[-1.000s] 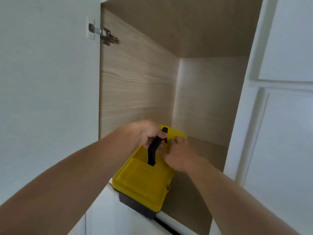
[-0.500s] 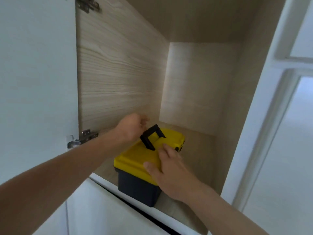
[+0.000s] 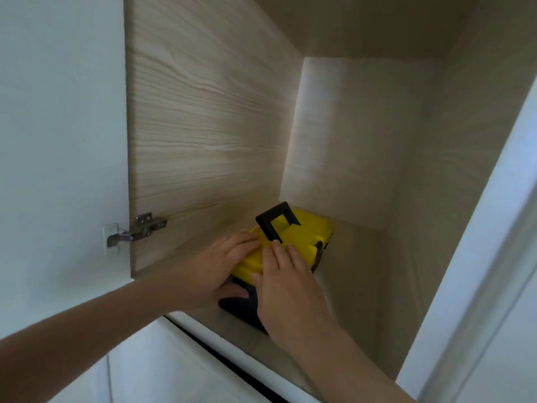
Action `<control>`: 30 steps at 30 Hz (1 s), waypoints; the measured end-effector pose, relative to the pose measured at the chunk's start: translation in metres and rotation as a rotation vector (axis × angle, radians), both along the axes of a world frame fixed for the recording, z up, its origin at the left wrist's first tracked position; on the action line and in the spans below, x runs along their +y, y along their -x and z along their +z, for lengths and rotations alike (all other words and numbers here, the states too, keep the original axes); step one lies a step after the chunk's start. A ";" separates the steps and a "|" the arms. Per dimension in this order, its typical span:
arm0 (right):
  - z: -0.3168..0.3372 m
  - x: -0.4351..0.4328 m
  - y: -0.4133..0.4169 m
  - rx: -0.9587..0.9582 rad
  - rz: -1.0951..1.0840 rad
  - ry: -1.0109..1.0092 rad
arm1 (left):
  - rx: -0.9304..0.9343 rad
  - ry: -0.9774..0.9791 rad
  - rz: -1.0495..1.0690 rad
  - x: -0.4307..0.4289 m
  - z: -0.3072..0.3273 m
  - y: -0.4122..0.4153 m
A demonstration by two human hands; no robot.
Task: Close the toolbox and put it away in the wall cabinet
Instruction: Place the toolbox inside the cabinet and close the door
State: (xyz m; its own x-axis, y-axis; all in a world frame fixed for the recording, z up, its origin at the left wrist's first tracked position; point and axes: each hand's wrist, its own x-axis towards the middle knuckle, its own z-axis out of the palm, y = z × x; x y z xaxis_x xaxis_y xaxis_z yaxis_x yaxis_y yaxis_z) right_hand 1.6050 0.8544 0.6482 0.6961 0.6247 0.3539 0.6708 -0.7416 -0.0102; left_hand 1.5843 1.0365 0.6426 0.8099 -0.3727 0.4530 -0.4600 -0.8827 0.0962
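The toolbox, with a yellow lid, a dark base and a black handle standing upright, sits closed on the floor of the open wall cabinet. My left hand lies flat on the lid's near left part, its thumb down on the dark front of the base. My right hand rests flat on the near right of the lid and covers the box's front corner. Neither hand grips the handle.
The cabinet's white door stands open on the left, held by a metal hinge. A white frame borders the opening on the right. Behind and right of the box lies bare wooden shelf.
My left hand let go of the handle and dropped flat on the lid. The toolbox slid deeper into the cabinet under both hands, and the view shifted upward.
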 end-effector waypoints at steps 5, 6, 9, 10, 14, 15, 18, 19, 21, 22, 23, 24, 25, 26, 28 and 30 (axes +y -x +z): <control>0.009 0.012 -0.054 0.063 -0.143 -0.020 | 0.031 0.008 -0.004 -0.007 0.005 -0.074; 0.012 0.015 -0.066 0.081 -0.174 -0.026 | 0.037 0.012 0.006 -0.009 0.005 -0.090; 0.017 0.020 -0.092 0.133 -0.248 -0.039 | 0.021 -0.005 0.052 -0.016 0.004 -0.126; 0.016 0.021 -0.098 0.133 -0.261 -0.038 | -0.017 -0.027 0.053 -0.015 0.006 -0.135; 0.009 0.019 -0.109 0.095 -0.264 -0.030 | -0.079 -0.270 0.085 -0.007 0.024 -0.160; 0.008 0.019 -0.110 0.097 -0.262 -0.031 | -0.016 -0.292 0.102 -0.006 0.029 -0.164; 0.008 0.019 -0.114 0.109 -0.253 -0.025 | 0.111 -0.189 0.116 -0.004 0.032 -0.171; 0.007 0.018 -0.114 0.104 -0.250 -0.023 | 0.140 -0.151 0.118 -0.004 0.031 -0.170; 0.005 0.019 -0.113 0.083 -0.246 -0.022 | 0.179 -0.091 0.132 -0.004 0.029 -0.165; 0.004 0.019 -0.113 0.074 -0.243 -0.020 | 0.170 -0.053 0.146 -0.004 0.028 -0.159; 0.004 0.020 -0.113 0.072 -0.243 -0.023 | 0.129 0.006 0.153 -0.006 0.025 -0.150; 0.006 0.020 -0.112 0.078 -0.246 -0.030 | 0.067 0.094 0.148 -0.010 0.018 -0.137; 0.008 0.020 -0.110 0.087 -0.250 -0.040 | 0.011 0.214 0.130 -0.014 0.008 -0.120; 0.010 0.019 -0.108 0.096 -0.253 -0.044 | -0.018 0.347 0.107 -0.020 -0.005 -0.098; 0.015 0.019 -0.102 0.112 -0.252 -0.023 | -0.021 0.550 0.092 -0.029 -0.032 -0.044; 0.021 0.017 -0.093 0.112 -0.265 0.010 | -0.019 0.638 0.153 -0.024 -0.051 0.018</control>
State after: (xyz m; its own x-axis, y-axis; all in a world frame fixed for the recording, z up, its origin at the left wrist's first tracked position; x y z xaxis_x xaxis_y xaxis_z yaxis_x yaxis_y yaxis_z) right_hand 1.6979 0.8719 0.6688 0.8697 0.4193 0.2602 0.4491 -0.8911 -0.0650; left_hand 1.5661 1.0129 0.5920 0.8224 0.0924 0.5614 -0.3404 -0.7108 0.6156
